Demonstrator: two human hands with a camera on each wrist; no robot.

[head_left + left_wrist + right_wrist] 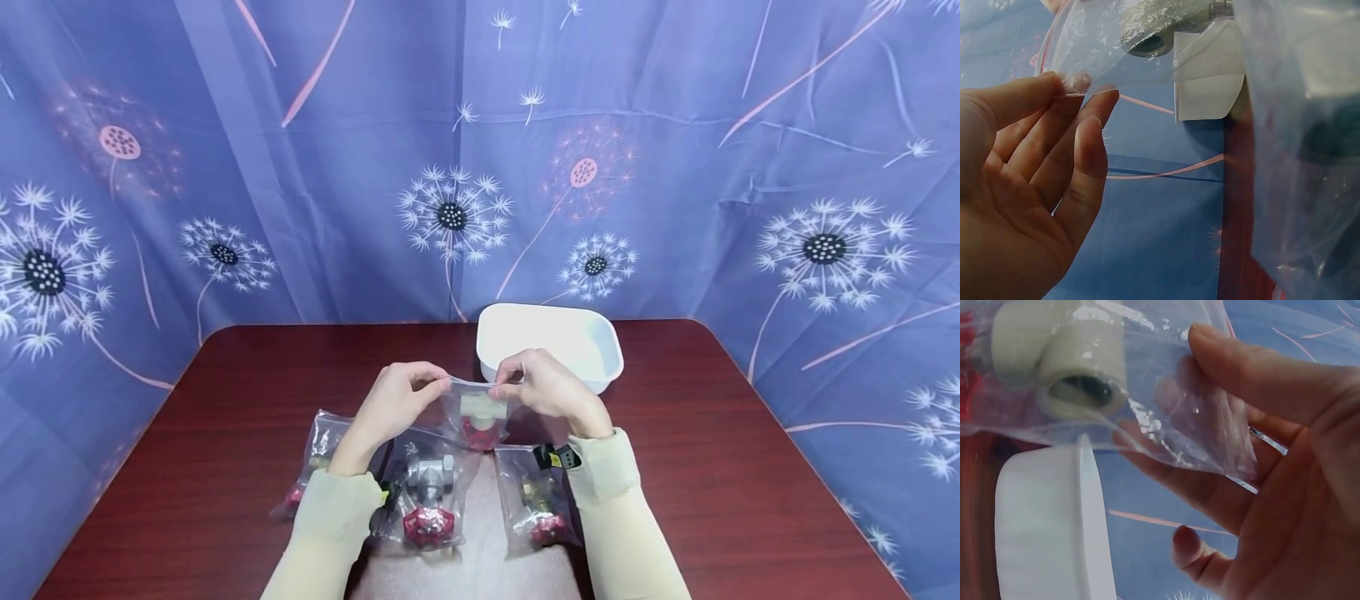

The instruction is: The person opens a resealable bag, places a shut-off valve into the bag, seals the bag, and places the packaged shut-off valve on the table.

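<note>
Both hands hold up a clear zip bag [453, 403] by its top edge, just in front of the white tub. Inside it is a cream plastic valve [1079, 347] with a red handwheel [480, 437] pointing down. My left hand [392, 404] pinches one top corner between thumb and fingertips. At the other corner, my right hand [553, 390] has its thumb on the front of the bag and fingers behind. Nearer me lies a bag with a grey metal valve [431, 477] and red handwheel. To its right, another bag holds a brass-coloured valve [537, 493].
The white tub [543, 333] stands behind the hands on the dark red wooden table [720, 467]. A further clear bag [324, 437] lies at left, partly hidden by the left forearm. A blue dandelion-print cloth [360, 208] hangs behind the table.
</note>
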